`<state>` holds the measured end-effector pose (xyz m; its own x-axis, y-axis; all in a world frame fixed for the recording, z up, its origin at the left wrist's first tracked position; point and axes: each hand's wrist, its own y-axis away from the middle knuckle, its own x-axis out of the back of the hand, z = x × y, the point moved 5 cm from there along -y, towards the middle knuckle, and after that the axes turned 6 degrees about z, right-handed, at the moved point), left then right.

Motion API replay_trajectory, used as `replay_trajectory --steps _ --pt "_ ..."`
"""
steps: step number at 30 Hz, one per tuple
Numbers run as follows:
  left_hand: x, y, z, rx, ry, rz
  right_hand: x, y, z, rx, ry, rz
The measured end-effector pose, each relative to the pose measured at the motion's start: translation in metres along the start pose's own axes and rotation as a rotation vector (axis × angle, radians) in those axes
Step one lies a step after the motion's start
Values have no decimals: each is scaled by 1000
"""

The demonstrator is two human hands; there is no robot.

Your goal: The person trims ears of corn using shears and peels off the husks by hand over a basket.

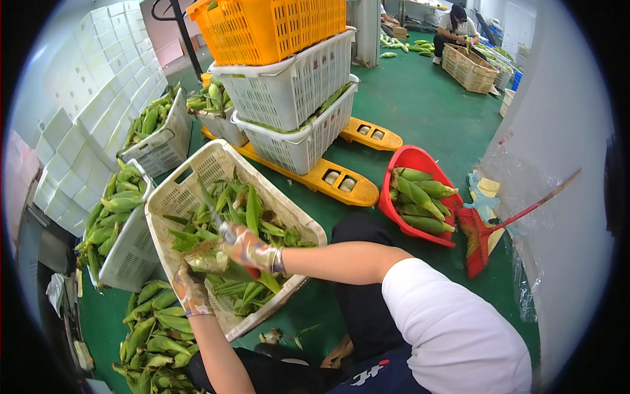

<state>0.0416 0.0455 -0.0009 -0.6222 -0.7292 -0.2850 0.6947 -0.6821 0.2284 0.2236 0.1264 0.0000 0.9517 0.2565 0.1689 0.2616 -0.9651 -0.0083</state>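
Observation:
Both my hands wear patterned work gloves and are over a large off-white plastic crate (280,209). My left hand (193,291) grips an ear of corn (205,262) whose pale husk faces up. Closed around a knife (212,209), my right hand (251,248) is just above and right of that ear. The grey blade points up and away, slightly blurred, and a bit of red shows under the hand. Loose green husk leaves (251,209) and trimmings line the crate below.
Unhusked corn (157,335) is heaped on the floor at lower left. Corn-filled crates (130,256) stand left. Ahead, stacked crates (290,83) rest on a yellow pallet jack (352,187). A red scoop (418,231) of corn and a broom (475,241) lie right. Another person (455,34) sits far off.

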Motion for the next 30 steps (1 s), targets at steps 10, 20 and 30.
replay_trajectory --steps 10,20,30 --pt "13 12 21 -123 361 -214 17 29 -44 -273 -296 -338" --pt "-7 48 42 125 451 40 24 21 -32 -44 -361 -309" --pt "-14 48 63 -25 433 6 15 27 -66 280 -394 -281"
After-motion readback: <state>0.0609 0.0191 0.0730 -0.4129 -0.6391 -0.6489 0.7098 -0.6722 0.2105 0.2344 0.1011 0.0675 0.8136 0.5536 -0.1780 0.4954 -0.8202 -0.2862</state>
